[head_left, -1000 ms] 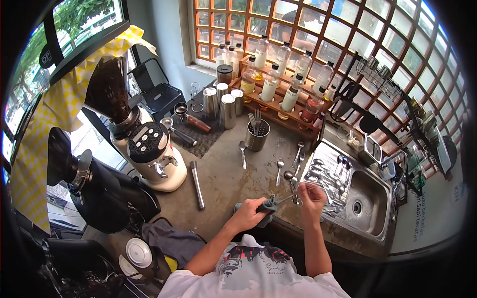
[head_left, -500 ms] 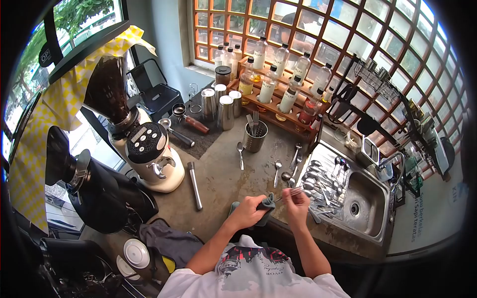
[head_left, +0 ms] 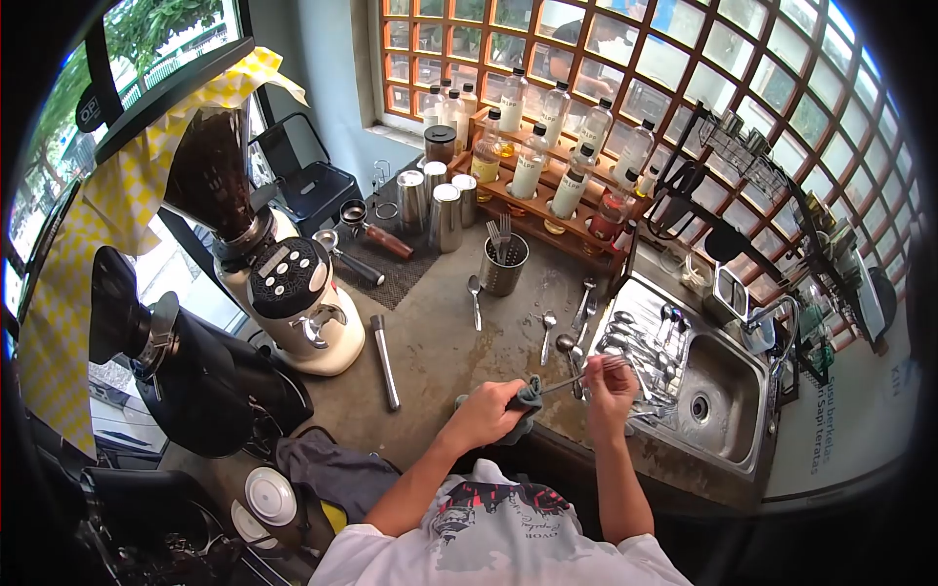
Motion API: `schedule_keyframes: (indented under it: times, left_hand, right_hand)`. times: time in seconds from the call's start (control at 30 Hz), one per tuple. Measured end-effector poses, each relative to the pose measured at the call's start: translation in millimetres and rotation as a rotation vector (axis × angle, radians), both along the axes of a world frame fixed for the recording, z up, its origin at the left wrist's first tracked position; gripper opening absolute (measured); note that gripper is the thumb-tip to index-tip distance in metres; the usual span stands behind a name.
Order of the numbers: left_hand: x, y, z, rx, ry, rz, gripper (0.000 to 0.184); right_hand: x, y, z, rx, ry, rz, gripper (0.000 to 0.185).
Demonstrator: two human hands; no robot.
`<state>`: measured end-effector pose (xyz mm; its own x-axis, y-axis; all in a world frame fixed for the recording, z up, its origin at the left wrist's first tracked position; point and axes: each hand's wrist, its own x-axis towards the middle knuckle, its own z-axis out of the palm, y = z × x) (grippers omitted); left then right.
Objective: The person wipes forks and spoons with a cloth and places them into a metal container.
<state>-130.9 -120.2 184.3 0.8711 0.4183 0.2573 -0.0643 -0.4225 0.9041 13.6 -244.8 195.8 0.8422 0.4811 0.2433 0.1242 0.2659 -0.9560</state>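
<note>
My left hand (head_left: 487, 414) is closed on a dark grey-green cloth (head_left: 524, 402), which wraps the handle end of a fork (head_left: 561, 384). My right hand (head_left: 612, 391) pinches the same fork near its tines, so it lies almost level between both hands, over the counter's front edge. Just beyond, several loose spoons (head_left: 548, 337) lie on the wet counter. A pile of wet cutlery (head_left: 640, 342) covers the sink's drainboard to the right. Farther back, a perforated metal holder (head_left: 503, 272) stands with forks upright in it.
On the right is a steel sink (head_left: 725, 391) with a tap (head_left: 782, 305). A wooden rack (head_left: 532, 210) of bottles stands at the back, beside metal cups (head_left: 445, 217). To the left are a cream grinder (head_left: 327, 337), a metal muddler (head_left: 384, 363) and stacked saucers (head_left: 270, 496).
My right hand has moved right, away from the cloth, and more of the fork's handle shows between my hands. My left hand stays nearly in place with the cloth.
</note>
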Motion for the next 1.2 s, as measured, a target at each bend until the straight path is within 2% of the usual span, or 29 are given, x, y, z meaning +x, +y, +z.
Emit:
schedule_keyframes:
  times: [0.1, 0.27, 0.33, 0.5, 0.63, 0.77, 0.83, 1.0, 1.2]
  left_hand:
    - [8.5, -6.1, -4.7, 0.025, -0.055, 0.014, 0.012]
    - [4.5, -7.2, -10.0, -0.030, -0.011, -0.034, 0.016]
    - [-0.5, -5.2, -6.7, -0.046, 0.002, -0.036, 0.016]
    - [1.3, -2.8, -1.8, -0.046, 0.047, -0.045, 0.016]
    - [9.3, -7.2, -1.0, -0.026, 0.039, -0.024, 0.016]
    - [9.3, -6.8, -4.1, -0.016, -0.007, -0.007, 0.015]
    - [5.9, -6.8, -6.7, -0.018, -0.018, -0.005, 0.015]
    - [3.2, 1.3, -3.2, -0.090, -0.014, -0.041, 0.012]
    - [10.6, -4.1, -1.9, -0.121, -0.024, -0.016, 0.014]
  right_hand:
    - [-16.8, 5.3, -9.7, -0.092, -0.053, 0.170, 0.010]
    - [-9.5, 1.6, -7.6, -0.167, -0.182, 0.246, 0.012]
    - [0.9, -4.2, 8.2, -0.085, -0.009, 0.059, 0.013]
    - [5.6, -3.1, 6.0, -0.043, 0.026, 0.041, 0.013]
    - [-19.0, 6.7, -7.4, -0.118, -0.025, 0.077, 0.018]
    - [-14.6, 6.5, -9.9, -0.119, -0.052, 0.199, 0.014]
    - [1.8, 1.4, 3.7, -0.017, 0.031, 0.041, 0.015]
    - [5.5, 0.3, 8.2, -0.047, -0.013, -0.035, 0.020]
    - [-16.1, 12.1, -7.4, -0.136, -0.072, 0.170, 0.019]
